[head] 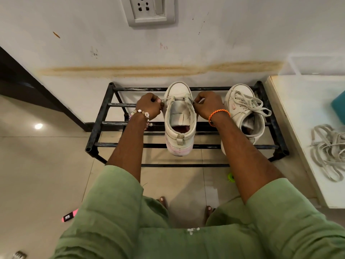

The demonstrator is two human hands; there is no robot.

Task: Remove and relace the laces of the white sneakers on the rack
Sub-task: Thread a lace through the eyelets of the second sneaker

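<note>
Head view, looking down: white sneaker (180,118), nearly unlaced, toe toward the wall, standing on the top bars of the black metal rack (104,116), heel overhanging the front bar; tongue exposed, opening showing a dark reddish lining; one lace (175,98) crossing the lowest eyelets near the toe, an end drawn out to each side; left hand (149,106), fingers curled, pinching the left lace end beside the shoe; right hand (208,104), fingers curled, pinching the right lace end; beaded bracelet (144,116) on the left wrist, orange thread band (218,114) on the right wrist; second white sneaker (244,113), fully laced with a loose bow, on the same rack just right of the right forearm, tilted slightly; rack contents: these two shoes only, lower tier mostly hidden by arms; loose heap of grey-white laces (328,150) on the white surface (291,109) to the right of the rack, apart from both shoes; teal object (338,109) at that surface's far edge, cut off by the frame; green sleeves (112,212); tiled floor (37,165) with a pink marker (70,215) and a small green item (231,177); wall socket (149,10) above.
</note>
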